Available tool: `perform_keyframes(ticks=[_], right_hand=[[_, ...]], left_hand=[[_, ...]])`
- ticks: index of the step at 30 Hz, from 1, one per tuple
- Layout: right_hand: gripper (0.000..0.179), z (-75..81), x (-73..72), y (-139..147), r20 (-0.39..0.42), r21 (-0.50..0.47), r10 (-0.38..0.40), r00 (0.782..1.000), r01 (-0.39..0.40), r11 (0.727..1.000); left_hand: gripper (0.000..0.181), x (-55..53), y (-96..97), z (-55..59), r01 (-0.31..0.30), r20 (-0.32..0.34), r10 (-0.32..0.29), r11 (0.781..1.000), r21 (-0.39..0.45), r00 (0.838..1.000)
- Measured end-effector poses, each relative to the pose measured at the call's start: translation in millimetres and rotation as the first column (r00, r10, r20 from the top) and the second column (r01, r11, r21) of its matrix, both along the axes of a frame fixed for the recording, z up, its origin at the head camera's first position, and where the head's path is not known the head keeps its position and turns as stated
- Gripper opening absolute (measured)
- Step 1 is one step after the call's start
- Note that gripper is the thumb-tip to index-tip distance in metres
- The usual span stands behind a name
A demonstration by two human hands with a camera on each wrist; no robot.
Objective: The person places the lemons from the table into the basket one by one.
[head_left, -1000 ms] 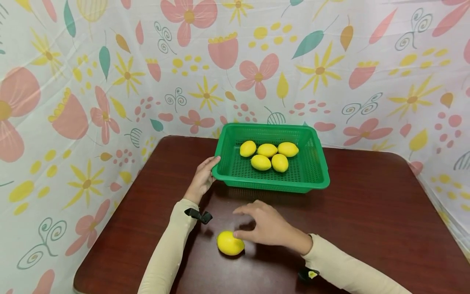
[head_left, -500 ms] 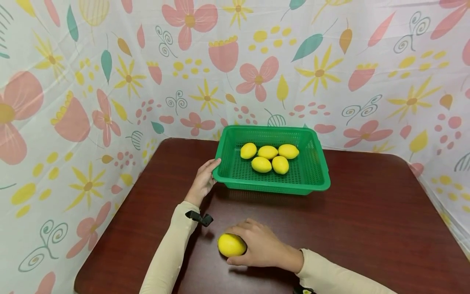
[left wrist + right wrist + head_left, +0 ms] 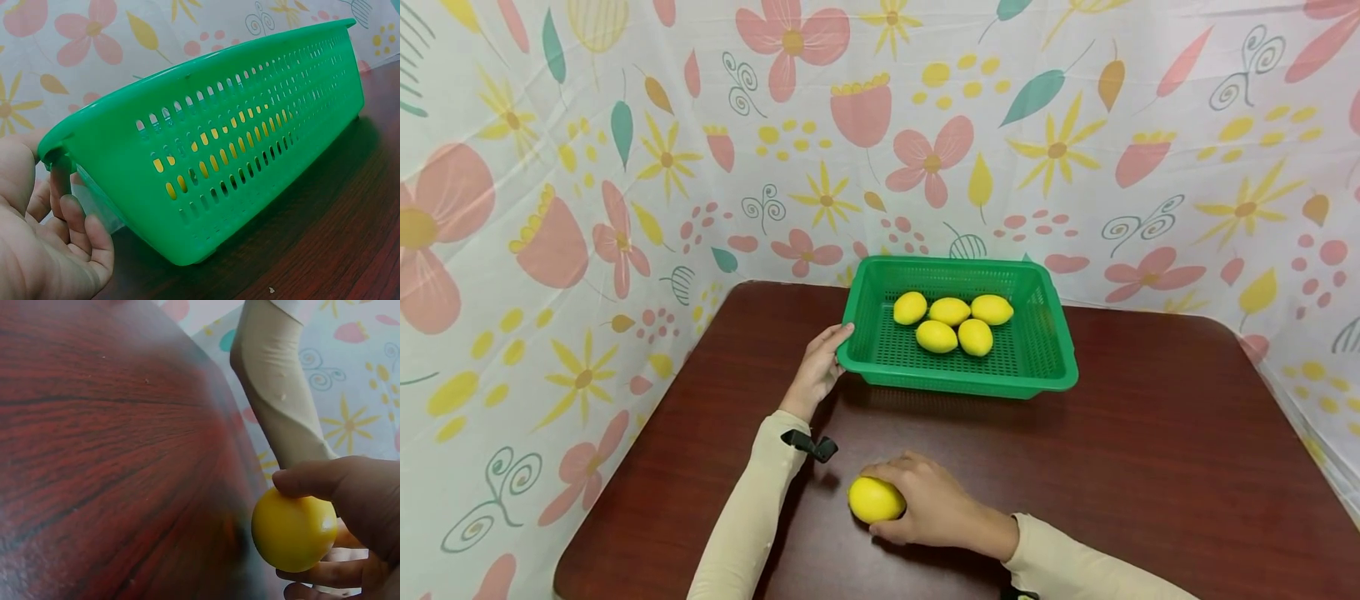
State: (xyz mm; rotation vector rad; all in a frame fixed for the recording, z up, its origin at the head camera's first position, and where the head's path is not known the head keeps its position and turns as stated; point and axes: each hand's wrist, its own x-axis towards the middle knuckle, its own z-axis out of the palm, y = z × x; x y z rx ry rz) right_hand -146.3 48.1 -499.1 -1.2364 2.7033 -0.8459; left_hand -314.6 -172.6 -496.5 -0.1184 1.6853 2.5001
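A green perforated plastic basket (image 3: 955, 382) stands toward the back of the table, with several yellow lemons (image 3: 950, 312) lying in it. My left hand (image 3: 815, 372) grips its left rim near the front corner. In the left wrist view the thumb is over the rim (image 3: 206, 59) and the fingers curl underneath. Nearer the front, my right hand (image 3: 932, 504) holds a single lemon (image 3: 876, 500) between thumb and fingers. The right wrist view shows this lemon (image 3: 294, 530) with the thumb on one side and fingertips on the other. I cannot tell whether it touches the table.
The dark reddish-brown table (image 3: 1135, 433) has rounded corners. A floral-print cloth (image 3: 1075, 150) hangs behind it and along the left side. Both forearms wear cream sleeves (image 3: 741, 517), and a black strap (image 3: 809, 445) is on the left wrist.
The right hand has come down and left onto the loose lemon and closed its thumb and fingers around it. The left hand and basket have stayed in place.
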Motion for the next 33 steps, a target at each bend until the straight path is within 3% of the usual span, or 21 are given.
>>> perform_keyframes(ticks=[11, 24, 29, 33], right_hand=[[0.05, 17.3, -8.3, 12, 0.016, -0.043, -0.027, 0.999, 0.028, 0.999], [0.055, 51.8, -25.0, 30, 0.011, -0.02, 0.06, 0.998, -0.059, 0.998], [0.055, 70.4, -33.8, 41, 0.044, -0.028, 0.082, 0.996, -0.081, 0.996], [0.055, 85.4, -41.7, 49, 0.086, -0.058, 0.099, 0.991, -0.095, 0.994]], left_hand=[[0.03, -1.7, 0.8, 1.6, -0.005, 0.034, 0.004, 1.0, 0.009, 0.999], [0.023, -0.7, 0.7, 2.9, -0.012, 0.026, 0.012, 1.0, 0.003, 1.0], [0.019, 0.9, 0.7, 2.7, -0.004, -0.014, 0.004, 1.0, -0.003, 1.0], [0.021, 0.2, 0.0, 2.2, -0.009, 0.008, 0.009, 1.0, -0.006, 1.0]])
